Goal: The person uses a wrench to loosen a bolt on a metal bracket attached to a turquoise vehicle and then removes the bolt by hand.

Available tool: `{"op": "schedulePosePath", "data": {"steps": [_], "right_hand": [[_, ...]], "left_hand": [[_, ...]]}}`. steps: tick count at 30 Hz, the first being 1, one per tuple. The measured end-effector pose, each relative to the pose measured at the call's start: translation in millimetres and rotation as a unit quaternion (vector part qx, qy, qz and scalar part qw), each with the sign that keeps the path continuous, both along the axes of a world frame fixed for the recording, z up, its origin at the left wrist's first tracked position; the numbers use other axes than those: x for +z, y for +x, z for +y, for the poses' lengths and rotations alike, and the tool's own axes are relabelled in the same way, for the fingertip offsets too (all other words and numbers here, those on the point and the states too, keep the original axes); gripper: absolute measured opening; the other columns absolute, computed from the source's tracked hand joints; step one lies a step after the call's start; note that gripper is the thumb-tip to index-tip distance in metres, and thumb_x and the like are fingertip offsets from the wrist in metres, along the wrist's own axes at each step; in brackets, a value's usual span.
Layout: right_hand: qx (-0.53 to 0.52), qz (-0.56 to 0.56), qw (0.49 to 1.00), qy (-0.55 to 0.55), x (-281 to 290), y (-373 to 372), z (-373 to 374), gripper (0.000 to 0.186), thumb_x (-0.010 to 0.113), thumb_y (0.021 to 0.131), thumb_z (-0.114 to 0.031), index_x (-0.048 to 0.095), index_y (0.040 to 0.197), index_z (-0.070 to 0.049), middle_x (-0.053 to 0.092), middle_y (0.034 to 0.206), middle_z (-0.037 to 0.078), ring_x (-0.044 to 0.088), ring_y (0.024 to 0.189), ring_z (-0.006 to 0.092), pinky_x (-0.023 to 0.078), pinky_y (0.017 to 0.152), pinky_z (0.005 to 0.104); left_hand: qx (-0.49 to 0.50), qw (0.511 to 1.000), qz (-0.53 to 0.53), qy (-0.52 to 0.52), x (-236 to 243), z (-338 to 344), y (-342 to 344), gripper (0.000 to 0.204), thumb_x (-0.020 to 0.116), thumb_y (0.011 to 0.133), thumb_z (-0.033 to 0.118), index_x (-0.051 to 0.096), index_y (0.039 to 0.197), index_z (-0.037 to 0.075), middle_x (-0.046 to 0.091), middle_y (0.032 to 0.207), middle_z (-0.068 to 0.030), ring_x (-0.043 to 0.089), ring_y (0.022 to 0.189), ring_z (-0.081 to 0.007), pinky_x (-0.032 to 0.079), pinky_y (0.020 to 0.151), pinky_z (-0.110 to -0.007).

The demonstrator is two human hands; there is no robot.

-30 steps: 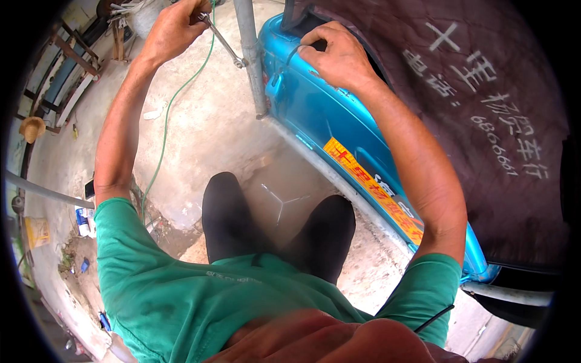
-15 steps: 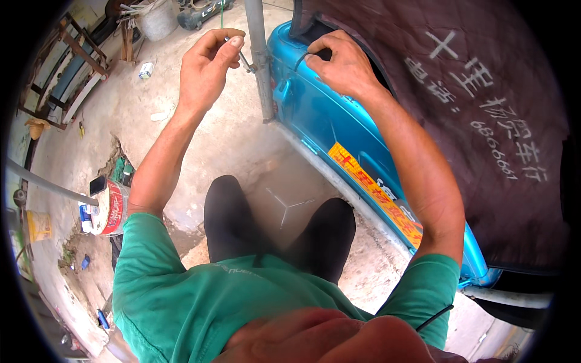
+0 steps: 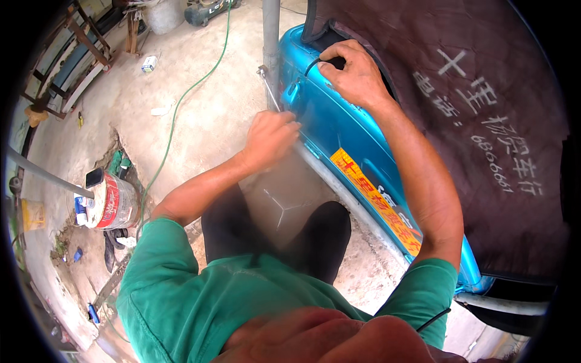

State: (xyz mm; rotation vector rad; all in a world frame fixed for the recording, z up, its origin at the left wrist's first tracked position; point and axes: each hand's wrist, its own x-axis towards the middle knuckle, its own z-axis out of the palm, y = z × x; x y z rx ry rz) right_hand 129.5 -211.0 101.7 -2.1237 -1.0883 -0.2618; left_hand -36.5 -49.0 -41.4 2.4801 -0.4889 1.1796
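My left hand (image 3: 270, 140) is closed around the lower end of a slim metal wrench (image 3: 272, 94). The wrench slants up to a bolt on the grey upright pole (image 3: 270, 36), its head at the bolt. At the top edge of the blue vehicle panel (image 3: 330, 109), my right hand (image 3: 356, 71) is closed, with thumb and forefinger curled together. A thin black strap or cord (image 3: 310, 65) curves from those fingers over the panel. The inside of the right hand's grip is partly hidden.
A dark brown cover (image 3: 472, 121) with white writing hangs over the vehicle on the right. At left stand a red-and-white bucket (image 3: 115, 202) with a phone (image 3: 94, 177) on top and a wooden rack (image 3: 78, 54). A green hose (image 3: 181, 103) crosses the concrete floor.
My left hand has swung down and right, turning the wrench from above the bolt to below it. The right hand stays by the panel edge. The green hose shows more fully.
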Motion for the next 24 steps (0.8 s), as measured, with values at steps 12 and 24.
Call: {"op": "schedulePosePath", "data": {"steps": [12,24], "right_hand": [[0.0,-0.05,0.999,-0.016,-5,-1,-3,0.034,0.071,0.087,-0.032,0.076,0.11,-0.008,0.065,0.122,0.013,0.065,0.112,0.0296,0.051,0.1,0.0398],[-0.008,-0.041,0.997,-0.057,3,-9,1,0.034,0.069,0.094,-0.035,0.075,0.117,-0.01,0.065,0.127,0.01,0.066,0.111,0.0281,0.054,0.096,0.0403]], "left_hand": [[0.017,0.939,0.052,-0.339,-13,6,-18,0.077,0.076,0.084,0.002,0.041,0.151,0.005,0.049,0.144,-0.0192,0.063,0.107,-0.021,0.054,0.091,-0.035],[-0.094,0.711,0.288,-0.634,-6,9,-5,0.036,0.056,0.107,0.025,0.061,0.132,-0.001,0.064,0.087,-0.0069,0.057,0.068,-0.0133,0.052,0.071,-0.031]]}}
